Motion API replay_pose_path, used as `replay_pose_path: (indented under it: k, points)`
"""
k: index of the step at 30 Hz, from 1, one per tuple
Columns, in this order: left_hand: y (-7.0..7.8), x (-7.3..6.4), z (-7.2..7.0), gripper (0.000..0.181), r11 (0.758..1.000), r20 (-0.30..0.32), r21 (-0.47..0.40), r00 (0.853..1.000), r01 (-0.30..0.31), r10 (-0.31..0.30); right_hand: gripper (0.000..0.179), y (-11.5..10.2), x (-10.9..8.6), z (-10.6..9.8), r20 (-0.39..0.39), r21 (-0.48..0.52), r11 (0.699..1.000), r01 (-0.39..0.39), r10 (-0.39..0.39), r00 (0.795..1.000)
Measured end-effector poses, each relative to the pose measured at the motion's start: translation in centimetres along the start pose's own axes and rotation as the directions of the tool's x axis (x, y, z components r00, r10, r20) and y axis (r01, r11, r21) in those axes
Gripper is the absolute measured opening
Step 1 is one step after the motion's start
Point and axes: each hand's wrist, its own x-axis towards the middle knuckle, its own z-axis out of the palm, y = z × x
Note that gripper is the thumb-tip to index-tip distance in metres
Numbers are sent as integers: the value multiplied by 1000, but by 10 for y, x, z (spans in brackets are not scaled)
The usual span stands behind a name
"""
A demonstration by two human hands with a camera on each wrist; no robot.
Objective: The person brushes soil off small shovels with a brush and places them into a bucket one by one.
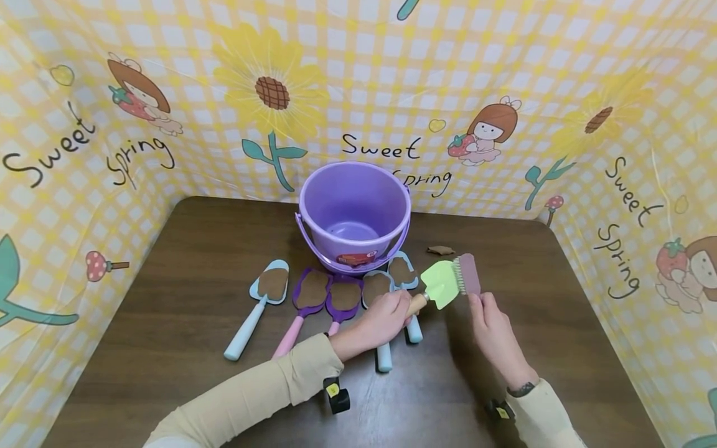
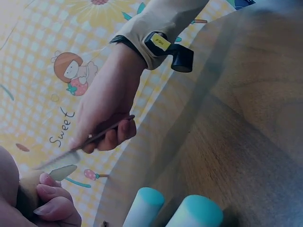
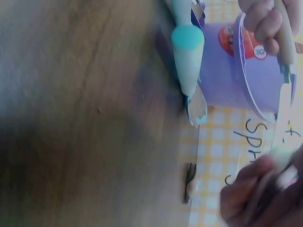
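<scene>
In the head view, the left hand (image 1: pixel 385 318), right of centre, is curled round the wooden handle of a green trowel (image 1: pixel 442 283), hiding much of the grip; the right hand (image 1: pixel 497 333), farther right, pinches the end of a pinkish brush (image 1: pixel 469 274) whose bristles meet the trowel's blade. Both lie over the right half of the table (image 1: pixel 426 398). A purple bucket (image 1: pixel 327 244) stands at upper middle, the base of its wall partly covered by its lowered handle and the shovels in front. To its lower left lies a blue shovel (image 1: pixel 246 328); two purple shovels with pink handles (image 1: pixel 288 336) run under the left sleeve (image 1: pixel 246 389), and two more blue ones are partly masked by the left hand. A small brown piece (image 1: pixel 440 250) lies right of the bucket; what it is can't be told. In the left wrist view, the left hand is cut off at the lower left, its fingers round the handle; the brush, held by the right hand, shows edge-on, and two blue handles leave the bottom edge. In the right wrist view, the right hand at lower right is blurred, the brush hard to make out, and the bucket partly hidden at upper right.
</scene>
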Motion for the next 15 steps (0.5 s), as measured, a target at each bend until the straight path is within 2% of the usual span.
replay_pose_path:
  k: [3,6,11,15]
  points:
    - [1,0,1,38,1000,8,-12,1000,-2,2,31,-2,-3,4,43,59,997,55,-58,997]
    - [2,0,0,38,1000,12,-24,1000,-12,12,28,-4,-3,6,47,73,994,88,-91,995]
    - [4,-2,-1,36,999,22,10,999,-43,43,40,-1,1,-1,-16,13,1000,5,-4,1000]
    - [5,-3,-2,37,998,28,26,998,-53,52,44,4,3,-7,-72,-23,998,-50,49,996]
